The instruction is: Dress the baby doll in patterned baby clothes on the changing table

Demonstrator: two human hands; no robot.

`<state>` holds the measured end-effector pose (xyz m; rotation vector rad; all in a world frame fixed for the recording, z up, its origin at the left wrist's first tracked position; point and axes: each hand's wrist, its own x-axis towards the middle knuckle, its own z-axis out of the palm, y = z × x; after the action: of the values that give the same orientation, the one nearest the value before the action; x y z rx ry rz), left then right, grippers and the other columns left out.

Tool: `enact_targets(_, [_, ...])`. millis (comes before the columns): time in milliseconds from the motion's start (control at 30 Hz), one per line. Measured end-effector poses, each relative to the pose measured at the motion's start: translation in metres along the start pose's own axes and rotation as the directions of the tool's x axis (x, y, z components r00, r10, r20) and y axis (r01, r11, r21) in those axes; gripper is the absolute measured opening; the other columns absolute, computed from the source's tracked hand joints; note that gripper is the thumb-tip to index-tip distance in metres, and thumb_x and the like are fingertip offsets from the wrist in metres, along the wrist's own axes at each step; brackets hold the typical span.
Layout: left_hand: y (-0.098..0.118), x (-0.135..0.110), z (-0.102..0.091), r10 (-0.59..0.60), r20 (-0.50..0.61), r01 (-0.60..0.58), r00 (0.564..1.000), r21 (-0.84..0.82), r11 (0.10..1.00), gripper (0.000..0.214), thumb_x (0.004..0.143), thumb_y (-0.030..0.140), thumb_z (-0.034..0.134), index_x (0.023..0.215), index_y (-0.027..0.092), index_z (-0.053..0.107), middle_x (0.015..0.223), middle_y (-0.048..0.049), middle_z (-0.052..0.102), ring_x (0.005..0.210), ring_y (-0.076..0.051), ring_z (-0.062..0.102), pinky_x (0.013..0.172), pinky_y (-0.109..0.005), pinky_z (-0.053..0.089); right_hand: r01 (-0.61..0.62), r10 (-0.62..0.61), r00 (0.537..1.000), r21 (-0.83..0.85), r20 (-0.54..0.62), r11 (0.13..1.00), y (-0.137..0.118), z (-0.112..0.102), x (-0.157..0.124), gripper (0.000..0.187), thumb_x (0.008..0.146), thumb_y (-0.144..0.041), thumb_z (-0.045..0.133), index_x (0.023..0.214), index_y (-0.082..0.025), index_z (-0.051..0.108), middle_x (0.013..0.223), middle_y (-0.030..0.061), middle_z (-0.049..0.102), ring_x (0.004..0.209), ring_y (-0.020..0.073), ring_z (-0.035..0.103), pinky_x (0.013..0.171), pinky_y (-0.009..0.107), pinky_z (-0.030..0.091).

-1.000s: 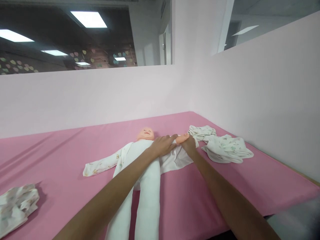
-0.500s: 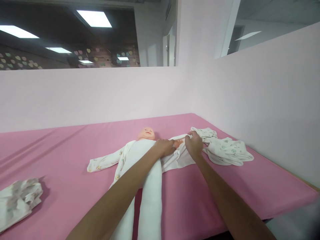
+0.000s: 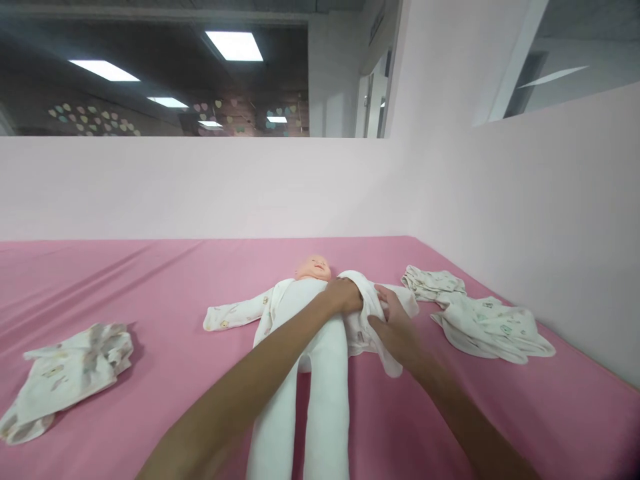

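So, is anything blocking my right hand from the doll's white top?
No, nothing visible: your right hand touches the folded white top. Your left hand is partly under it, and loose printed clothes lie farther right.

Soft, even light covers the bench (image 3: 175,373) around the left hand (image 3: 345,295) and right hand (image 3: 395,327). Beyond and above them, lamps (image 3: 234,46) burn out to plain white in a dim space behind the window (image 3: 165,73). Well left of the hands, a cloth (image 3: 80,367) casts a soft shadow. Fine detail is smeared; the corner below and right of the hands is dark and blurred.
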<state>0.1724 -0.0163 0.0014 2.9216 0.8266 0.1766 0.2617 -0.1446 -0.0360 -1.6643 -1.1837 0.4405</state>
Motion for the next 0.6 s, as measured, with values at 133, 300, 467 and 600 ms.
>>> enact_targets(133, [-0.028, -0.046, -0.009, -0.016, -0.106, 0.017, 0.994, 0.008, 1.0, 0.03, 0.087, 0.036, 0.047, 0.101, 0.016, 0.063, 0.114, -0.0123, 0.064, 0.108, -0.028, 0.058, 0.094, -0.039, 0.042, -0.203, 0.204, 0.979, -0.014, 0.02, 0.979, 0.002, -0.01, -0.026, 0.063, 0.074, -0.031, 0.054, 0.134, -0.023, 0.039, 0.126, 0.0105, 0.055, 0.095, 0.022, 0.062, 0.073, 0.032, 0.049])
enact_targets(300, [-0.076, -0.12, 0.008, -0.406, -0.422, 0.359, 0.811, -0.189, 0.914, 0.031, 0.091, 0.036, 0.038, 0.106, 0.016, 0.056, 0.111, -0.0122, 0.061, 0.107, -0.027, 0.054, 0.092, -0.038, 0.04, -0.245, 0.239, 0.945, 0.0, 0.225, 0.969, 0.005, -0.004, -0.043, 0.033, 0.075, -0.035, 0.054, 0.104, -0.02, 0.058, 0.095, 0.005, 0.062, 0.085, 0.0206, 0.059, 0.071, 0.031, 0.045])
enact_targets(467, [-0.098, -0.154, 0.032, -0.617, -0.238, 0.417, 0.75, -0.554, 0.721, 0.022, 0.089, 0.034, 0.042, 0.089, 0.019, 0.057, 0.093, -0.0075, 0.065, 0.092, -0.023, 0.059, 0.079, -0.033, 0.041, -0.184, 0.172, 0.95, 0.021, 0.261, 0.983, -0.019, 0.018, -0.054, 0.017, 0.078, -0.036, 0.051, 0.073, -0.02, 0.046, 0.069, -0.0038, 0.045, 0.063, 0.0119, 0.043, 0.059, 0.025, 0.036])
enact_targets(600, [-0.102, -0.149, 0.034, -0.684, -0.19, 0.378, 0.704, -0.715, 0.588, 0.014, 0.082, 0.032, 0.051, 0.078, 0.019, 0.057, 0.085, -0.0059, 0.066, 0.085, -0.022, 0.06, 0.073, -0.03, 0.041, -0.102, 0.083, 0.964, 0.063, 0.254, 0.993, -0.048, 0.028, -0.059, 0.025, 0.079, -0.033, 0.049, 0.068, -0.021, 0.031, 0.066, -0.0065, 0.028, 0.057, 0.0089, 0.028, 0.052, 0.023, 0.026])
